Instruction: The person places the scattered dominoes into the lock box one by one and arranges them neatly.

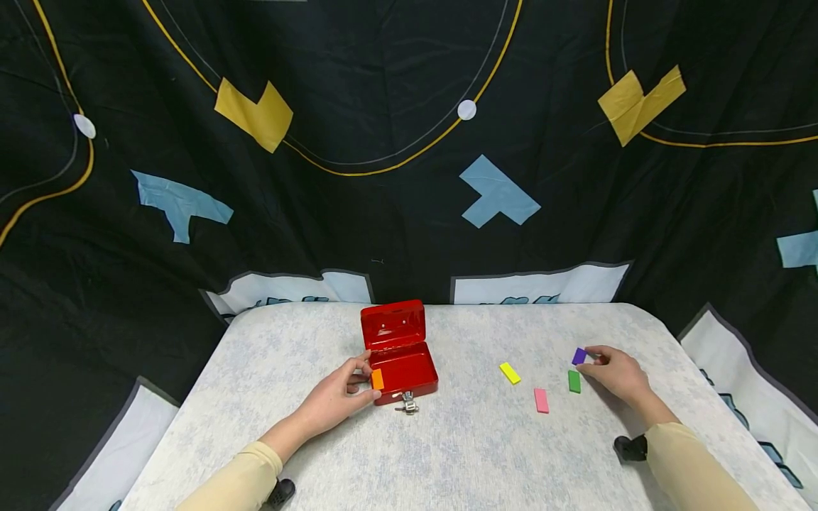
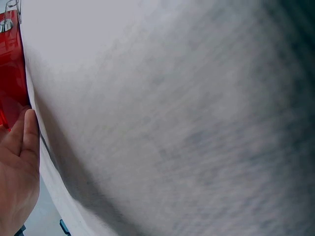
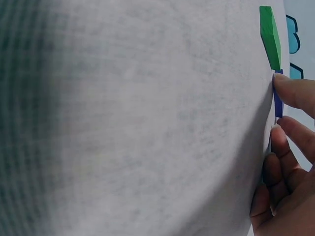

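Red box [image 1: 412,367] stood open, orange block [image 1: 378,380] at left rim | your left hand [image 1: 330,402]: hold unclear | right hand [image 1: 618,374] pinched purple block [image 1: 579,356], box's right

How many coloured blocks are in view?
5: orange block at the red box, by the left hand; yellow, pink and green on the table; purple block pinched by the right hand.

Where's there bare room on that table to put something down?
The widest bare patch of the table lies in front of the red box and pink block. Others lie between box and yellow block, and left of the box, beyond the left hand. It's crowded where the right hand pinches the purple block near the green block.
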A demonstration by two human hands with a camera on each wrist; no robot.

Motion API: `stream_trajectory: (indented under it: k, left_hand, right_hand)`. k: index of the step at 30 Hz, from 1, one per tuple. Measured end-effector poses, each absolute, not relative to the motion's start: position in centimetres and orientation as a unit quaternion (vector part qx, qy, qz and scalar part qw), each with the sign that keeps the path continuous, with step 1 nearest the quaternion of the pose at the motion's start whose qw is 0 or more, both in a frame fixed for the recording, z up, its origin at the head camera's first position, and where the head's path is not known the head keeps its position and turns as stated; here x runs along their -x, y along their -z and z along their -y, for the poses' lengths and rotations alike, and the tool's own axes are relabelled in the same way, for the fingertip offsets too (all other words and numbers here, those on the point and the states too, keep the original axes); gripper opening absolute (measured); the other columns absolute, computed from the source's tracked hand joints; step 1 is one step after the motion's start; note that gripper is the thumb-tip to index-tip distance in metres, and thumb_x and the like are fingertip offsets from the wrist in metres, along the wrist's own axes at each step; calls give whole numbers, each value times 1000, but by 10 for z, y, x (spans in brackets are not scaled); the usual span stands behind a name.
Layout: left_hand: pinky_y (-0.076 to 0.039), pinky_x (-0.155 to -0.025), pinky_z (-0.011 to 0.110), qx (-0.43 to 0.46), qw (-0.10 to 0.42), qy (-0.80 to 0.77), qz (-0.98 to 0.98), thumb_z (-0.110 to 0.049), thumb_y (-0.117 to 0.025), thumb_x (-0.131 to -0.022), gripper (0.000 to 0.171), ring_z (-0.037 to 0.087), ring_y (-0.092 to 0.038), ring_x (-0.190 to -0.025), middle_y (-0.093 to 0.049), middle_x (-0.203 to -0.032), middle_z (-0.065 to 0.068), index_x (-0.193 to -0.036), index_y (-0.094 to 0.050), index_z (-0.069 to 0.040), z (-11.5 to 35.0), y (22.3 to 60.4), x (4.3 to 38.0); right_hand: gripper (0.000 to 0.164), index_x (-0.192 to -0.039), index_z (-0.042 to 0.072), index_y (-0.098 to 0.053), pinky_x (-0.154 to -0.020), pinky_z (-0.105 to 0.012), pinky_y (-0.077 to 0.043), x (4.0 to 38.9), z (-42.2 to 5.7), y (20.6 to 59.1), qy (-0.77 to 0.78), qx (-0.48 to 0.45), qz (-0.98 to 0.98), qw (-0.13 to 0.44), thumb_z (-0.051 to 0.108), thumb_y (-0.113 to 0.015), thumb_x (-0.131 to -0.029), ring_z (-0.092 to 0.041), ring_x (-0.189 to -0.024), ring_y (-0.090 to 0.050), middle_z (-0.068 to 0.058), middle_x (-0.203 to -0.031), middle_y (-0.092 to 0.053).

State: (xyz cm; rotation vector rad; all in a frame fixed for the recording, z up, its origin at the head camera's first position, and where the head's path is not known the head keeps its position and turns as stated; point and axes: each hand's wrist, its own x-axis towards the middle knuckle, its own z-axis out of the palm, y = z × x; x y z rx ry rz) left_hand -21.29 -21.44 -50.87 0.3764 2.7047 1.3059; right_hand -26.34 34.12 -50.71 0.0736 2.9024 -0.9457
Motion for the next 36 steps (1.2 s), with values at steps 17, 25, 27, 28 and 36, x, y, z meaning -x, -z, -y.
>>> stream_trajectory:
  k: [17, 25, 27, 28, 36]
  left_hand:
    - [-52, -101, 40, -119, 53, -426, -895, -43, -77, -92, 39, 13, -61, -122, -36, -162, -8, -118, -57, -22, 214, 509, 212]
    - [-52, -101, 39, -118, 53, -425, -896, -43, -77, -92, 38, 12, -61, -121, -36, -162, -8, -118, -57, -23, 213, 509, 212]
    - [-52, -100, 38, -119, 51, -424, -896, -43, -77, -92, 39, 12, -61, -120, -37, -162, -7, -117, -57, -22, 213, 510, 212]
    - [-52, -100, 38, -120, 51, -424, -896, -43, -77, -92, 39, 12, -62, -120, -37, -162, -7, -117, -57, -22, 213, 510, 212]
    - [-52, -100, 37, -119, 52, -424, -896, -43, -77, -92, 39, 12, -61, -120, -36, -162, -8, -118, -57, -22, 214, 510, 213]
  right_hand:
    - [65, -138, -5, -55, -76, -42, -39, 264, -343, 509, 310, -22, -949, 43, 37, -74, -93, -31, -96, -50, -11, -100, -58]
    - [64, -137, -6, -55, -78, -45, -43, 262, -342, 508, 308, -20, -950, 47, 37, -74, -93, -31, -96, -50, -13, -102, -59]
    - [64, -137, -6, -56, -79, -47, -43, 262, -342, 508, 308, -21, -950, 46, 37, -74, -93, -32, -96, -51, -13, -103, -59]
    - [64, -137, -5, -56, -79, -47, -43, 262, -342, 508, 308, -22, -950, 46, 37, -74, -93, -32, -96, -51, -13, -103, -59]
    - [63, -136, -5, -57, -79, -50, -45, 263, -341, 508, 300, -24, -953, 38, 38, -73, -94, -33, -96, -51, -16, -106, -61]
